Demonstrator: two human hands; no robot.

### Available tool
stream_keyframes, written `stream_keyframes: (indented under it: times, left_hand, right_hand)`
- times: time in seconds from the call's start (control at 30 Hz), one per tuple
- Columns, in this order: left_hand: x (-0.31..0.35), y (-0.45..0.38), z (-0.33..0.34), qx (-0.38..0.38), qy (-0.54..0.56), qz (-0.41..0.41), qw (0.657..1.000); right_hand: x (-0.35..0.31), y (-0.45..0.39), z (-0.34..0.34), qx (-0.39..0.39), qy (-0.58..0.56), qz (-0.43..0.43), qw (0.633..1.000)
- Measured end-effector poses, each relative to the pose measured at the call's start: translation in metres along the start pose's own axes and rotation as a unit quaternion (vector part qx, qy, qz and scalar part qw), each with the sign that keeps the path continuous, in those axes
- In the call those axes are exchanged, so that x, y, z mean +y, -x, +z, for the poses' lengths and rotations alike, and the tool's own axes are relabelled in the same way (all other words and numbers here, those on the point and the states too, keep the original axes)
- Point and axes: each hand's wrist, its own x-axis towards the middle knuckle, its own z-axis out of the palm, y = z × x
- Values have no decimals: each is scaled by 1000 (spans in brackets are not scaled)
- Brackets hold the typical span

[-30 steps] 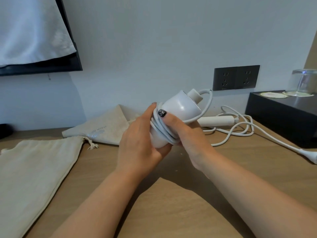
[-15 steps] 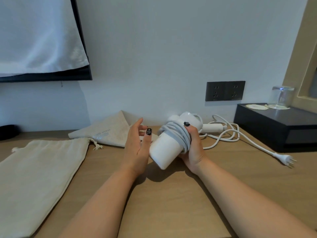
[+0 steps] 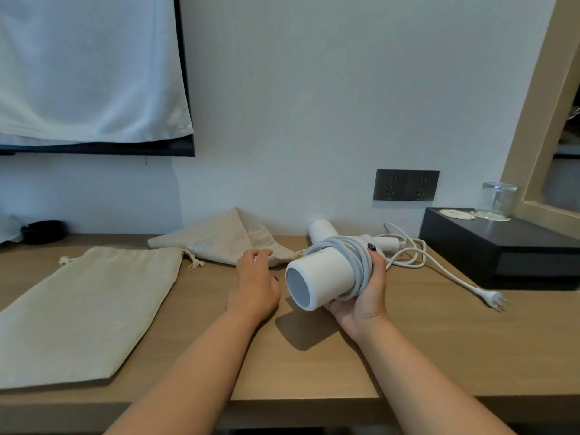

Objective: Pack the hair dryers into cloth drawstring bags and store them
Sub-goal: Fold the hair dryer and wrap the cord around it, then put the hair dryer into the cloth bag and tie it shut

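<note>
Wood desk (image 3: 314, 365) across lower frame. White wall (image 3: 314, 89) behind, dark double socket (image 3: 406, 185) right of centre. Black box (image 3: 502, 246) at right, mirror frame (image 3: 533, 120) far right.

Two white hair dryers — one held (image 3: 317, 277), one lying behind (image 3: 323, 229); two cloth bags (image 3: 84, 306) (image 3: 219, 240); two hands (image 3: 254, 284) (image 3: 367, 296); one glass (image 3: 497, 199).

Our right hand (image 3: 364, 296) at three o'clock curls its fingers in a grip; our left hand (image 3: 254, 284) reaches forward, fingers relaxed.
</note>
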Motion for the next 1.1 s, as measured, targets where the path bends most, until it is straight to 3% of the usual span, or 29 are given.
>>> stream_keyframes:
  times: [0.13, 0.27, 0.33, 0.47, 0.57, 0.73, 0.83, 1.0, 1.1]
  left_hand:
    - [-7, -25, 12, -11, -91, 71, 993]
    - [-23, -56, 21, -69, -138, 18, 988]
    - [-24, -65, 23, -60, -138, 13, 989]
    - [-14, -56, 13, 55, 37, 20, 998]
    - [4, -33, -3, 152, 173, -11, 973]
    - [38, -31, -63, 246, 260, -54, 932]
    - [55, -54, -117, 262, 237, -6, 935]
    - [101, -85, -185, 223, 137, 119, 958]
    - [126, -87, -193, 255, 26, 258, 932]
  right_hand:
    - [-4, -9, -7, 21, -64, 12, 998]
    - [-8, -20, -14, 52, -146, 21, 988]
    - [-9, -26, -18, 67, -171, 24, 983]
    - [-12, -28, -19, 80, -200, 35, 976]
    - [-12, -26, -18, 83, -207, 40, 974]
    - [-15, -18, -14, 75, -202, 45, 975]
    - [-16, -12, -13, 68, -195, 50, 977]
    - [-17, -2, -12, 73, -169, 55, 981]
    - [-18, 2, -10, 75, -163, 56, 982]
